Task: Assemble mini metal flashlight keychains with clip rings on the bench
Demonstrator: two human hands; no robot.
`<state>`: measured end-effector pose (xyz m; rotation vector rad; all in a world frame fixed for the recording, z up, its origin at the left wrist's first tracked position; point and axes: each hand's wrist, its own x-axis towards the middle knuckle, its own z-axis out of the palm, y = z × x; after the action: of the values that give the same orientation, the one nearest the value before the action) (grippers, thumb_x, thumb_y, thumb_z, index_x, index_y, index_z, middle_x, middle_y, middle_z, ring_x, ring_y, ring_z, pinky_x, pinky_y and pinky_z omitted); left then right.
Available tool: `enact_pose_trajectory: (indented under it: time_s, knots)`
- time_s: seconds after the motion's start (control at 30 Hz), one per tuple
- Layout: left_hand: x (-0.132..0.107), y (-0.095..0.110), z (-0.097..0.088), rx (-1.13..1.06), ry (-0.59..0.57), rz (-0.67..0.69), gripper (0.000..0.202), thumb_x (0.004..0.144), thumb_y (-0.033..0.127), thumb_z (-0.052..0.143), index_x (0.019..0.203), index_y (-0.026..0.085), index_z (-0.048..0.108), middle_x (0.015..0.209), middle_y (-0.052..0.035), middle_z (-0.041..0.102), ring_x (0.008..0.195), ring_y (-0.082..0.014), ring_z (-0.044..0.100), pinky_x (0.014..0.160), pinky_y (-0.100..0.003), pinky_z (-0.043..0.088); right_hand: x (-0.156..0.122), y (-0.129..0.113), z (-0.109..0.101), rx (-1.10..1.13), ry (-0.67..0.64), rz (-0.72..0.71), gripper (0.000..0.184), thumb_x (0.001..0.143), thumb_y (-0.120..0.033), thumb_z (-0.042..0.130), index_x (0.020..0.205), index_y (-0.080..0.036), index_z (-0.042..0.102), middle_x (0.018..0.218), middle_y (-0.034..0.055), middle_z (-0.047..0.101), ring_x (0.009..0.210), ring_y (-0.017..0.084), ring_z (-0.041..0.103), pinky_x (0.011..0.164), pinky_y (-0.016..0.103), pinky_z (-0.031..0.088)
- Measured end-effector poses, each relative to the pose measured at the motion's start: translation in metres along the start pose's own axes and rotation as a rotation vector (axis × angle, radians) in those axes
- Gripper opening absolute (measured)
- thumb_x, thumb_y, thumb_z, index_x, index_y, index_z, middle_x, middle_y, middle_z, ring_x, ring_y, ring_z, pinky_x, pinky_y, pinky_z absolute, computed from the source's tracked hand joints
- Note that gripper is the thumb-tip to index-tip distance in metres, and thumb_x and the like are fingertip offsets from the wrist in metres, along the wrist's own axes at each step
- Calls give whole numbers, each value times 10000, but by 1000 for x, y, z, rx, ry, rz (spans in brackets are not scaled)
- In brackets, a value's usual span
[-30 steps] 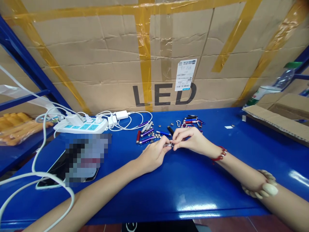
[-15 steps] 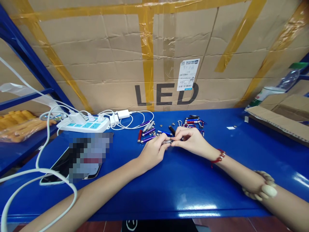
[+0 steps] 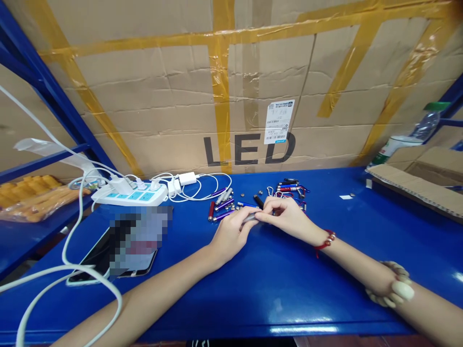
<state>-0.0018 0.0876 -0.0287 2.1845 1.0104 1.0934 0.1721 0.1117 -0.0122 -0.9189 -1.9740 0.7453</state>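
Observation:
My left hand is closed around a small silver flashlight, a slim metal tube mostly covered by the fingers. At its right end, the thumb and fingers of my right hand pinch together, hiding that tip. Just beyond the left hand lie purple tubes, a red tube and silver tubes of the same slim shape. Small round button cells are scattered among them. A black tube and a blue one lie right behind the fingertips.
Several coloured flashlights with clips are heaped behind my right hand. To the left are a white power strip with looping cables and a phone. An open cardboard box stands right; a large carton backs the blue table.
The view has tilted up slightly, so everything sits lower in the picture. My right fingers have closed further over the flashlight's end; both hands stay together.

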Motion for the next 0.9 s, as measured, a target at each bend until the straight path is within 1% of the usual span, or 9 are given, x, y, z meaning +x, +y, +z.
enact_pose_trajectory:
  time_s: [0.1,0.2,0.27,0.33,0.4,0.47,0.57,0.73,0.9]
  knots:
    - [1,2,0,-19,-26,-55,169,843,207,466,983,188,559,929,-21,636,839,-134,600,743,-214,451,0,0,0,-2,-14,12,362,726,-410,633,512,-132,542,583,9,507,543,84,455,500,215,349]
    - [1,2,0,-2,-35,-105,203,846,225,458,1028,195,543,897,-21,637,773,-133,600,703,-222,448,1,0,-1,12,6,23,377,698,-413,661,498,-131,510,570,7,504,528,82,450,485,210,356]
    - [1,2,1,9,-31,-123,229,856,244,442,1064,196,524,839,-17,636,727,-131,593,700,-231,444,2,-1,-2,32,39,25,316,677,-397,684,566,-130,556,581,5,516,521,82,457,479,207,371]
    - [1,3,1,25,-24,-130,233,864,256,428,1067,192,521,821,-17,633,724,-134,589,697,-236,439,3,-2,-4,50,53,6,249,684,-372,685,702,-129,632,627,13,541,532,84,477,483,207,393]
    - [2,3,0,45,-13,-124,226,868,253,418,1055,195,531,880,-22,634,792,-144,591,728,-242,433,4,-3,-8,56,31,-36,228,711,-345,667,813,-141,676,689,29,562,563,89,501,490,206,407]
    - [3,4,0,52,-1,-126,229,874,251,405,1055,204,538,952,-23,629,870,-152,584,772,-248,422,5,-3,-10,59,-4,-78,201,723,-321,661,835,-158,698,730,42,575,594,95,519,491,207,413]
    - [3,5,-1,49,-6,-144,246,886,263,379,1062,207,542,949,-21,628,865,-150,581,773,-250,421,5,-1,-12,93,-30,-102,168,720,-294,667,829,-173,708,762,46,586,598,97,525,488,212,425]
    - [3,4,-2,96,-87,-150,284,893,292,358,1106,218,531,905,-19,632,816,-148,578,744,-252,421,5,4,-11,158,-61,-152,98,701,-259,688,684,-162,686,749,38,593,633,106,547,549,232,456]
    - [4,1,-3,98,-176,-137,259,905,300,324,1059,236,522,996,-5,610,880,-144,561,774,-255,401,4,7,-11,155,-89,-170,123,683,-245,704,616,-153,659,746,40,598,679,117,556,601,247,458]
